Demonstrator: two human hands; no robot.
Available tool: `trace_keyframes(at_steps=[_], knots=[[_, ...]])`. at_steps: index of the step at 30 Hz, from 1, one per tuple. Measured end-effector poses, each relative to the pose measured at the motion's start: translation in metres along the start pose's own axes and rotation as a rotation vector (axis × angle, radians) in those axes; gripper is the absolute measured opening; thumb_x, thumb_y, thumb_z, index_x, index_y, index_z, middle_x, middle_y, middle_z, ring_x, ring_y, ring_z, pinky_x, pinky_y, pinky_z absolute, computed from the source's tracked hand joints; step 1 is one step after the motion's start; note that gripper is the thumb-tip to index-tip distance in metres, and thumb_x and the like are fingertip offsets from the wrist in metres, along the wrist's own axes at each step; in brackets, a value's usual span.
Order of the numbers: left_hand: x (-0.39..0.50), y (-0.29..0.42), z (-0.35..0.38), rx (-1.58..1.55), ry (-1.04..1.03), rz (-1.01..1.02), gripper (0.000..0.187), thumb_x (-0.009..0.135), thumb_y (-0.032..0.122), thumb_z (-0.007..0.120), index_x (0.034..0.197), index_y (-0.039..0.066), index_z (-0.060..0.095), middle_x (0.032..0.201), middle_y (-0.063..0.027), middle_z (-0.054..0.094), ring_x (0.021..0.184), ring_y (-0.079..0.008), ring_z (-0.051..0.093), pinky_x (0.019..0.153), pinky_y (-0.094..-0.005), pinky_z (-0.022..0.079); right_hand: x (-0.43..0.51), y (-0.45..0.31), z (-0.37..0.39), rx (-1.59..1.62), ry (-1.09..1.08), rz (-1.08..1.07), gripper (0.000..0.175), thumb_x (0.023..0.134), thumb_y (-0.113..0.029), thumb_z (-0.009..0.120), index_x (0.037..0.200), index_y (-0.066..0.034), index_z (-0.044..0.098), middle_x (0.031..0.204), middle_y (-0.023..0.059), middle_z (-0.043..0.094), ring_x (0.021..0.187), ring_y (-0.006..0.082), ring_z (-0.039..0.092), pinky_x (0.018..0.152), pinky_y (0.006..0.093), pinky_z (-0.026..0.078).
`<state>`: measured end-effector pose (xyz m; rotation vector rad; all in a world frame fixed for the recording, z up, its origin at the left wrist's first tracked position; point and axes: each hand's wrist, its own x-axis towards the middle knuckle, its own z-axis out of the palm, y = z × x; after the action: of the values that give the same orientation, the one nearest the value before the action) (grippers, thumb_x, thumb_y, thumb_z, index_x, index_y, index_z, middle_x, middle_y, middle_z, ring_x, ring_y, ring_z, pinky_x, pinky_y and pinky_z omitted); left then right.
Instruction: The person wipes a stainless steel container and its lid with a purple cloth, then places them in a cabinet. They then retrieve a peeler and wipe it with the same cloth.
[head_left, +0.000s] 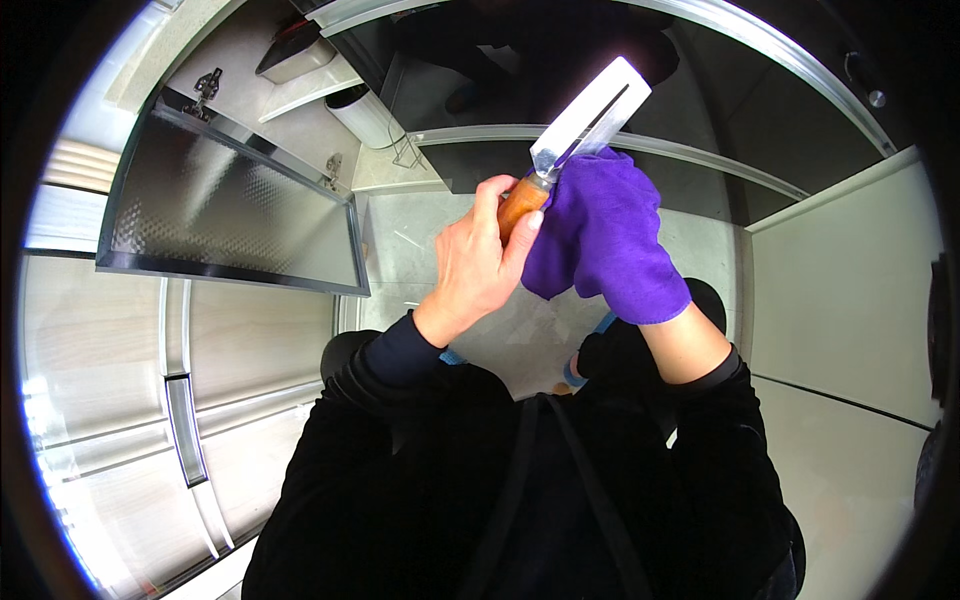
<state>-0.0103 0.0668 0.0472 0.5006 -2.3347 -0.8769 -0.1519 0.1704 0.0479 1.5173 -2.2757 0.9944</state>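
Observation:
My left hand (480, 251) grips the wooden handle (523, 201) of a flat metal kitchen peeler or knife, its thumb along the near side. The wide, shiny blade (581, 112) has a long narrow slot and tilts up and to the right, away from me. A purple cloth (615, 232) is draped over my right hand, so the fingers and most of the palm are hidden; only the wrist shows below it. The cloth touches the base of the blade beside the handle, and part of it hangs down between the two hands.
At left a framed textured-glass cabinet door (240, 202) stands swung out on its hinges. Behind it are a metal container (296, 56) on a shelf and a white cylinder (365, 116). Glossy black drawer fronts (517, 82) lie ahead, pale panels (847, 285) at right, grey floor tiles (409, 225) below.

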Motion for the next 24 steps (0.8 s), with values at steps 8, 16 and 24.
trace_keyframes(at_steps=[8, 16, 24], knots=[[0.012, -0.021, 0.005, -0.636, -0.150, -0.200, 0.030, 0.094, 0.013, 0.064, 0.119, 0.000, 0.053, 0.092, -0.0032, 0.067, 0.083, -0.0096, 0.062, 0.075, -0.0251, 0.050, 0.000, -0.014, -0.015, -0.107, -0.127, -0.045, 0.014, 0.075, -0.009, 0.066, 0.088, -0.0094, 0.062, 0.089, 0.0123, 0.061, 0.084, 0.0342, 0.060, 0.071, 0.0430, 0.047], [0.007, -0.007, 0.003, -0.677, -0.151, -0.279, 0.025, 0.096, 0.015, 0.063, 0.113, -0.001, 0.054, 0.092, -0.0044, 0.064, 0.077, -0.0101, 0.059, 0.068, -0.0257, 0.049, -0.007, -0.004, -0.003, 0.042, 0.051, -0.160, 0.028, 0.076, -0.008, 0.065, 0.104, -0.0094, 0.066, 0.098, 0.0114, 0.064, 0.090, 0.0320, 0.061, 0.076, 0.0405, 0.050], [0.000, -0.014, 0.015, -0.196, 0.063, 0.091, 0.028, 0.091, 0.002, 0.067, 0.115, 0.000, 0.053, 0.100, -0.0063, 0.062, 0.082, -0.0115, 0.059, 0.075, -0.0255, 0.049, -0.014, 0.011, 0.022, 0.257, 0.142, -0.175, 0.032, 0.069, -0.010, 0.067, 0.101, -0.0107, 0.067, 0.098, 0.0118, 0.064, 0.090, 0.0318, 0.061, 0.079, 0.0384, 0.051]])
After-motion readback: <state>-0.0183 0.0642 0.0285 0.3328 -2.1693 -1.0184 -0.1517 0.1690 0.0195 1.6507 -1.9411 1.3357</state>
